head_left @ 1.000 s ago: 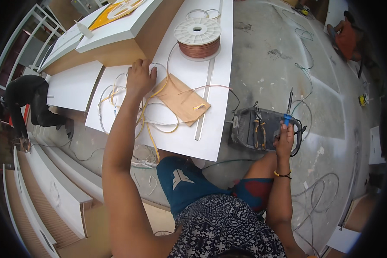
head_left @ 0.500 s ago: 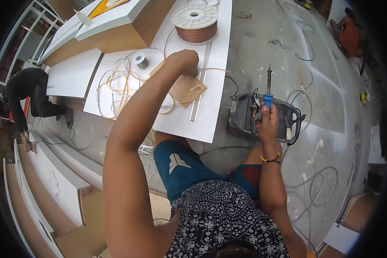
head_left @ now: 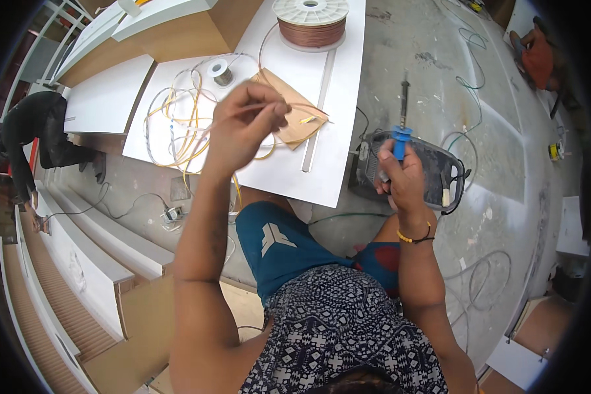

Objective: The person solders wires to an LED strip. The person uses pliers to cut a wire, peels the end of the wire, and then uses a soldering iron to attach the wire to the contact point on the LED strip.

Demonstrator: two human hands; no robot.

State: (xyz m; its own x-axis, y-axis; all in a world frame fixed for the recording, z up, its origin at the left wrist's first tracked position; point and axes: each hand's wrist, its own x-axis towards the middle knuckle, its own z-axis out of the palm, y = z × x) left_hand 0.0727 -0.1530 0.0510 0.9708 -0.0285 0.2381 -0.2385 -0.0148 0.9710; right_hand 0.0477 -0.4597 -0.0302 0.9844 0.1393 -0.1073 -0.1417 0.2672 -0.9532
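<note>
Above the white board [head_left: 289,177] lying on the floor, my left hand [head_left: 243,125] is raised, fingers pressed together and pinching a thin wire [head_left: 302,106] that trails right toward the tan card [head_left: 289,115] and down into the loose yellow and white coils [head_left: 177,125]. Off to the right, my right hand [head_left: 400,177] is wrapped tight around the blue handle of a soldering iron [head_left: 402,125], its long axis upright in the picture, tip pointing away from me, over the dark tool tray [head_left: 440,171]. Wire and tip are well apart, the wire's pinched end left of the iron. A copper spool [head_left: 310,23] stands farther along the board, beyond a small solder reel [head_left: 220,70].
</note>
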